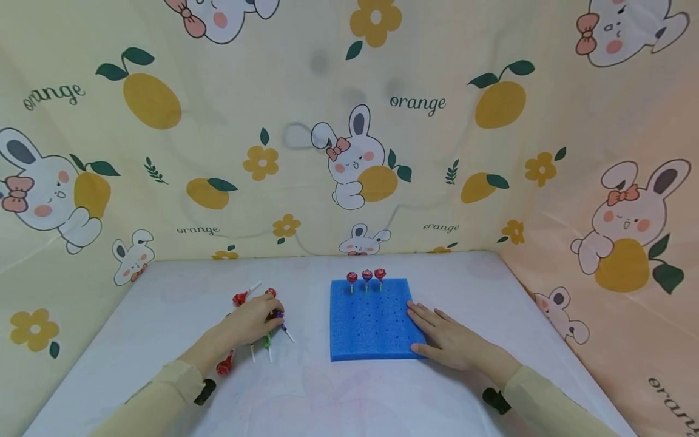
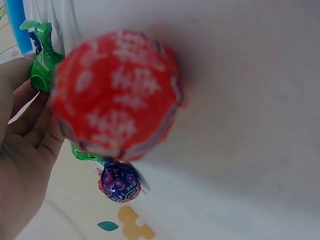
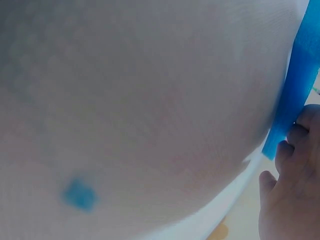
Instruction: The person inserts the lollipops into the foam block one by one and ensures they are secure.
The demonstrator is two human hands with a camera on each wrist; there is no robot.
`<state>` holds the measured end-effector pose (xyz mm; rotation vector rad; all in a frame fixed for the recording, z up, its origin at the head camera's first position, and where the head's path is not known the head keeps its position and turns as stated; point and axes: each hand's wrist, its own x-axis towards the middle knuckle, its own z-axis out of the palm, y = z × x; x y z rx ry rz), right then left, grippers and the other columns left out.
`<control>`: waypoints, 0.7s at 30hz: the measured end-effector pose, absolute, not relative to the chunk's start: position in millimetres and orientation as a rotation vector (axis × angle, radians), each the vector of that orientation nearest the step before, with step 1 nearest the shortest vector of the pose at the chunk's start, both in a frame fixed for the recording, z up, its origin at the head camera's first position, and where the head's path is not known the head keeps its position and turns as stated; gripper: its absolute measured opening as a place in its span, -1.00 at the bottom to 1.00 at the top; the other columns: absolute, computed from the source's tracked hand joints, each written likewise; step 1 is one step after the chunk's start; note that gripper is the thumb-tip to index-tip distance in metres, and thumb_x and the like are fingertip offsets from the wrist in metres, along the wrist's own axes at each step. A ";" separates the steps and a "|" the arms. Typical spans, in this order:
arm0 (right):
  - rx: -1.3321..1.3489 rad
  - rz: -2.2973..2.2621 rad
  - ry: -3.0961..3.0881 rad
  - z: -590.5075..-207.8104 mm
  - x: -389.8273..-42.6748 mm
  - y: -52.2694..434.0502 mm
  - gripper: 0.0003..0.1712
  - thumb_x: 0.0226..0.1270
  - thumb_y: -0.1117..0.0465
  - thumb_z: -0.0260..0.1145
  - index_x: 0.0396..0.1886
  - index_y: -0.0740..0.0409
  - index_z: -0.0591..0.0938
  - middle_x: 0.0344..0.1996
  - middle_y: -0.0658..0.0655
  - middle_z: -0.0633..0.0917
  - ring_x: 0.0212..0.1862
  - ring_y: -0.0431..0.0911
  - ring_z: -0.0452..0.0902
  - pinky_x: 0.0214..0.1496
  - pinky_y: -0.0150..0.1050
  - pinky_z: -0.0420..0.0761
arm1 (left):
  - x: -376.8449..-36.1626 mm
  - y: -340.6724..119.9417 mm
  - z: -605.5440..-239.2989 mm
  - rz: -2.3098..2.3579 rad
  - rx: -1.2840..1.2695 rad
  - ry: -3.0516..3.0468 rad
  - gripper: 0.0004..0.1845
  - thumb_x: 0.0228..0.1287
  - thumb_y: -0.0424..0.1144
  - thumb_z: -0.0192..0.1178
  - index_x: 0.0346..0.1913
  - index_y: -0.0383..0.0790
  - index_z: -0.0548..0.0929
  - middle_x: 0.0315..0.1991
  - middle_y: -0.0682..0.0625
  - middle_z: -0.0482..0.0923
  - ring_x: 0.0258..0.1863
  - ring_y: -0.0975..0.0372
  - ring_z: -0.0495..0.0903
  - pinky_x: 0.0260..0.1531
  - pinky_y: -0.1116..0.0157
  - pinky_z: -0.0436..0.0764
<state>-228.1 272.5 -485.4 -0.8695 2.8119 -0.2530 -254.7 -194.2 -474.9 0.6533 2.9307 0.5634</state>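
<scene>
A blue foam board (image 1: 371, 321) with rows of small holes lies on the white table. Three red lollipops (image 1: 366, 276) stand upright in its far row. My right hand (image 1: 439, 335) lies flat with straight fingers on the board's near right corner; the right wrist view shows its fingers (image 3: 295, 185) against the blue edge (image 3: 295, 90). My left hand (image 1: 255, 318) is curved down over a loose pile of lollipops (image 1: 239, 298) left of the board. Close to its fingers (image 2: 30, 145) lie a red one (image 2: 117, 95), a green one (image 2: 45, 62) and a purple one (image 2: 120, 182). Any pinch is hidden.
The white table (image 1: 355, 394) is enclosed on the back and both sides by cloth walls printed with rabbits and oranges (image 1: 349, 158). One red lollipop (image 1: 224, 366) lies beside my left wrist, nearer the front edge.
</scene>
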 end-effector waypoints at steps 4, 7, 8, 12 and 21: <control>-0.867 -0.251 2.812 -485.9 -227.9 273.1 0.05 0.53 -0.46 -0.03 0.69 0.14 0.06 0.68 0.14 0.02 0.66 0.15 -0.06 0.62 0.24 0.03 | -254.2 -194.1 -474.1 0.594 0.655 2.931 -0.77 0.40 -0.21 0.39 0.03 -0.19 0.73 -0.06 0.00 0.69 -0.10 0.21 0.64 0.08 0.06 0.69; -0.872 -0.257 2.811 -486.1 -227.8 273.1 0.05 0.53 -0.46 -0.03 0.69 0.14 0.06 0.68 0.15 0.02 0.66 0.15 -0.06 0.62 0.25 0.03 | -253.9 -193.8 -472.2 0.626 0.652 2.930 -0.76 0.39 -0.21 0.40 0.04 -0.19 0.73 -0.05 0.01 0.68 -0.11 0.23 0.62 0.08 0.08 0.69; -0.874 -0.258 2.811 -486.2 -227.8 273.1 0.05 0.53 -0.46 -0.04 0.69 0.14 0.06 0.68 0.14 0.02 0.66 0.15 -0.06 0.62 0.25 0.03 | -253.9 -194.0 -471.7 0.637 0.662 2.928 -0.76 0.38 -0.22 0.40 0.04 -0.20 0.73 -0.06 0.02 0.68 -0.12 0.24 0.61 0.07 0.08 0.69; -0.879 -0.257 2.811 -486.4 -228.0 273.3 0.05 0.53 -0.46 -0.04 0.69 0.13 0.06 0.69 0.14 0.02 0.66 0.14 -0.07 0.62 0.24 0.03 | -253.8 -193.3 -469.1 0.686 0.695 2.924 -0.74 0.38 -0.23 0.40 0.06 -0.22 0.73 -0.07 0.04 0.64 -0.16 0.27 0.59 0.00 0.15 0.70; -0.886 -0.258 2.816 -486.4 -227.7 273.3 0.04 0.54 -0.45 -0.04 0.69 0.14 0.06 0.68 0.14 0.02 0.66 0.14 -0.06 0.62 0.24 0.03 | -248.8 -190.5 -465.1 0.921 0.789 2.890 -0.76 0.40 -0.31 0.37 0.07 -0.26 0.72 0.02 0.00 0.61 -0.15 0.27 0.67 -0.15 0.33 0.72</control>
